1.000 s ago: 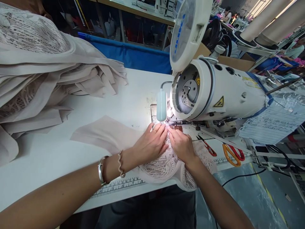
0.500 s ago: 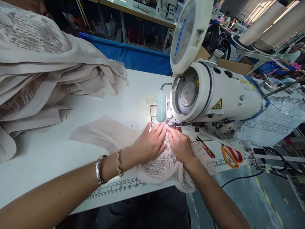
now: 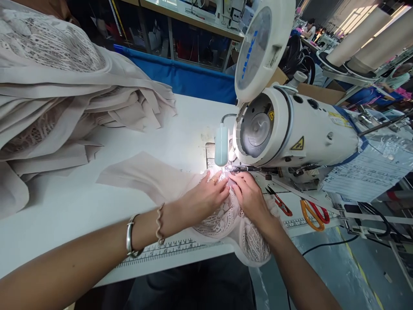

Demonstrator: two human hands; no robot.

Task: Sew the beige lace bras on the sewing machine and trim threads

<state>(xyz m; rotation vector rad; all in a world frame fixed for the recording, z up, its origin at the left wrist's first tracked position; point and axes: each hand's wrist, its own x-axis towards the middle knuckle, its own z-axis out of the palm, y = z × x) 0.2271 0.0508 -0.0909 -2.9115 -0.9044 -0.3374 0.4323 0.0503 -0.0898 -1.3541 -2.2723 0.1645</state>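
My left hand (image 3: 203, 199) lies flat on a pale beige fabric piece (image 3: 145, 178), fingers stretched toward the needle of a white sewing machine (image 3: 290, 129). My right hand (image 3: 250, 196) presses a lace panel (image 3: 226, 219) against the machine bed, fingertips close together just in front of the presser foot. Both hands touch each other at the fingertips under the machine's lamp. The lace hangs over the table's front edge. A ring sits on my left hand, and two bracelets (image 3: 132, 234) circle that wrist.
A tall heap of beige and lace garments (image 3: 58, 94) fills the table's left. Red thread snips (image 3: 280, 204) and orange-handled scissors (image 3: 311, 213) lie right of my hands. A printed ruler (image 3: 167, 249) runs along the white table's front edge. Papers lie at right.
The fabric and my hands have crept slightly toward the needle; the lace hangs a little further over the edge. The view shifted a bit to the right.
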